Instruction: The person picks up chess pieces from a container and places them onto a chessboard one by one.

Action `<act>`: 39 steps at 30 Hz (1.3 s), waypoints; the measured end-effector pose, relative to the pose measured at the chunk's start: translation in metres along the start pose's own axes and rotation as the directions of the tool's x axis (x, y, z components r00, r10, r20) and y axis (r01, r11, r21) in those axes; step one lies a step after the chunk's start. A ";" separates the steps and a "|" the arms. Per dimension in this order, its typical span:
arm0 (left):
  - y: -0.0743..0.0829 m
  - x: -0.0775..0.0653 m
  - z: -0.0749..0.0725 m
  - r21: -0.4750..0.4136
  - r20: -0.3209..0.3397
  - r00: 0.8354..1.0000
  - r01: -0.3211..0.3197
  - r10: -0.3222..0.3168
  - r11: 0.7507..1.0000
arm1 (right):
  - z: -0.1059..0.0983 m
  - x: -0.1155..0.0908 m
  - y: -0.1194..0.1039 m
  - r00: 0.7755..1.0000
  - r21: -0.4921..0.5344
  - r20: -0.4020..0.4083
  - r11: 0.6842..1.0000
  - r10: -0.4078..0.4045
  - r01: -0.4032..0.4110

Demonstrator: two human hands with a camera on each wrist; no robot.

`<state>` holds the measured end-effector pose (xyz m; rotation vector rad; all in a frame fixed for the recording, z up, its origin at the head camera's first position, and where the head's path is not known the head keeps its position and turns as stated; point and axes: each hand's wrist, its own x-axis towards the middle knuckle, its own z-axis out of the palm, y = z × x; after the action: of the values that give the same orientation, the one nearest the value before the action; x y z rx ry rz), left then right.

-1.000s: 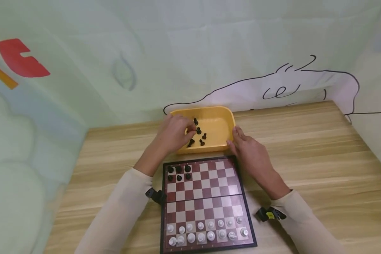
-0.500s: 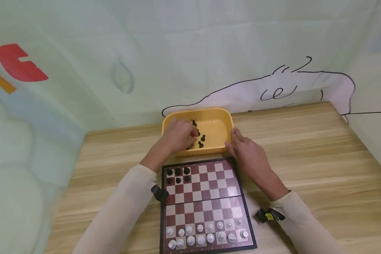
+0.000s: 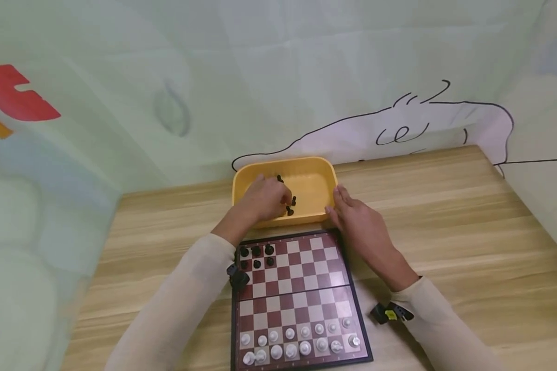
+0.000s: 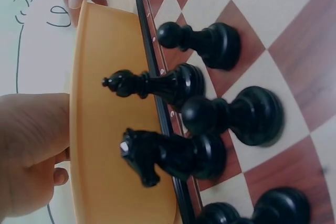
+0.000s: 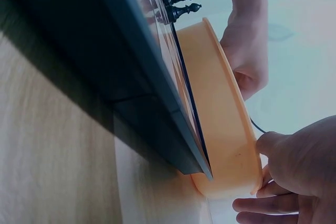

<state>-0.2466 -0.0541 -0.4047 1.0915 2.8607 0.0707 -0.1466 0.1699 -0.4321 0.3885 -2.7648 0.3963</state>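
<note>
My left hand [image 3: 265, 198] reaches into the yellow plastic tray [image 3: 314, 189], its fingers bent down among black chess pieces; the fingertips are hidden, so a grasp is unclear. A black pawn [image 3: 290, 211] lies on the tray floor beside those fingers, and other dark pieces are near. At the tray's right end my right hand [image 3: 362, 221] grips the rim between thumb and fingers. In front lies a chessboard [image 3: 301, 283]. Several black pieces stand in its far left corner, including a knight [image 4: 176, 153] and a bishop [image 4: 157, 85] in the left wrist view.
White chess pieces [image 3: 290, 351] fill two rows along the board's near side. The wooden table [image 3: 445, 216] extends to both sides. A printed cloth backdrop [image 3: 241, 103] rises right behind the tray.
My left hand has shifted slightly to the right inside the tray, covering more of the pieces. My right hand keeps its grip on the tray. The head view has turned a little.
</note>
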 end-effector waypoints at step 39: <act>-0.008 -0.014 -0.007 -0.110 -0.077 0.996 -0.056 0.048 0.992 | -0.003 -0.002 -0.003 1.000 -0.007 -0.010 1.000 -0.019 0.018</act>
<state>-0.2424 -0.0697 -0.3978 1.1648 2.8526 0.2775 -0.1432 0.1683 -0.4289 0.4091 -2.7504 0.3830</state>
